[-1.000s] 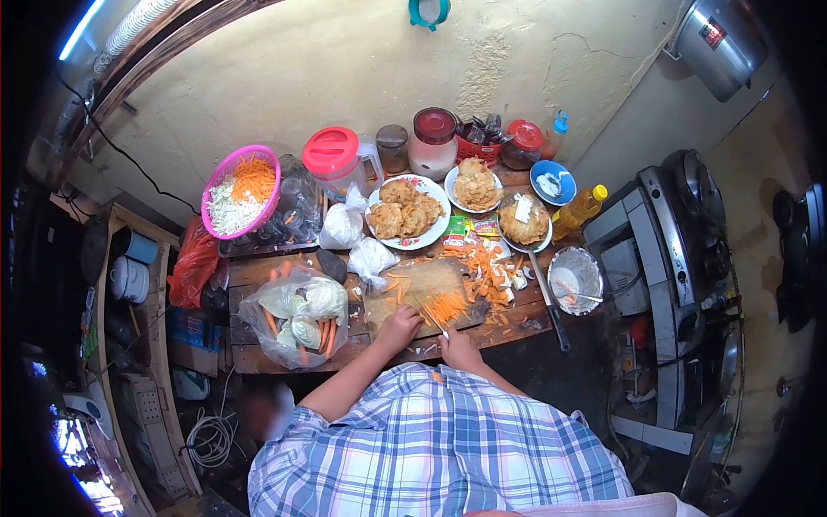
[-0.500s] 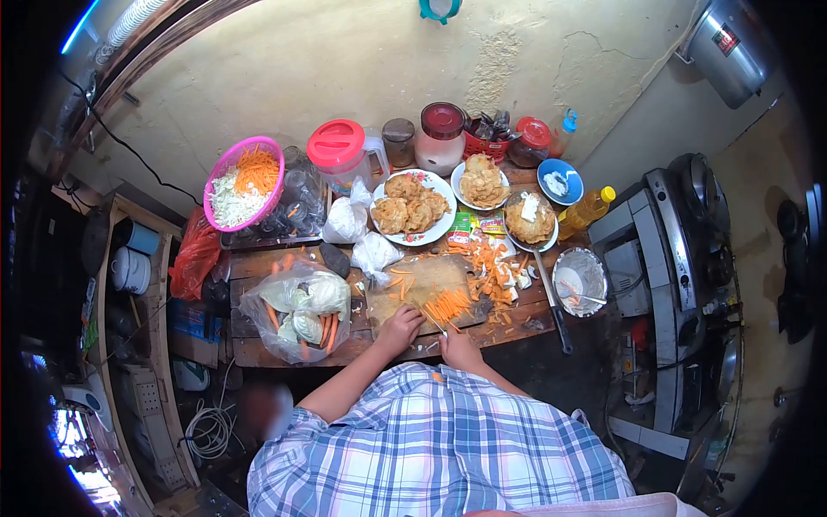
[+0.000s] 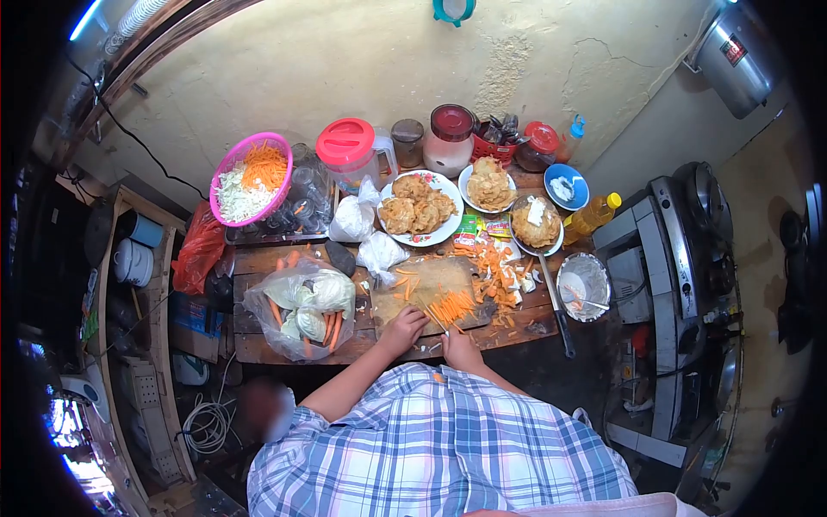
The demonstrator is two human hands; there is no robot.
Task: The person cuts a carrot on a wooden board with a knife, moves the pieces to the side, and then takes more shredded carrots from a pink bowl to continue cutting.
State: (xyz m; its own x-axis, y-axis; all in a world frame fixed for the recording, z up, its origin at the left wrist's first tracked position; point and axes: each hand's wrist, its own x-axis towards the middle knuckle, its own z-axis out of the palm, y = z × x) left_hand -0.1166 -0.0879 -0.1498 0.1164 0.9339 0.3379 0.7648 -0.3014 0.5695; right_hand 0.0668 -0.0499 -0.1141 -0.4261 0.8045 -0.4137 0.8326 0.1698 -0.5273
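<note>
On the worn wooden cutting board (image 3: pixel 398 303) lies a pile of cut carrot sticks (image 3: pixel 453 305). My left hand (image 3: pixel 405 330) rests at the board's near edge, its bent fingers closed on carrot at the pile's left end; most of that piece is hidden under them. My right hand (image 3: pixel 463 351) is wrapped round the handle of a knife (image 3: pixel 438 321), whose thin blade points away between my left fingertips and the sticks. A few loose carrot strips (image 3: pixel 405 281) lie farther up the board. Right of it spreads a heap of carrot peelings (image 3: pixel 500 274).
A clear bag of cabbage and carrots (image 3: pixel 303 303) stands left of the board. Behind are plates of fritters (image 3: pixel 419 209), a pink basin of shredded vegetables (image 3: pixel 251 179) and a red-lidded pitcher (image 3: pixel 346 155). A long-handled skimmer (image 3: pixel 553 297) and white-smeared bowl (image 3: pixel 583 287) lie right.
The whole view has shifted slightly as my head moved. Both hands stay in place at the board, with the knife turned or shifted only slightly beside the carrot sticks.
</note>
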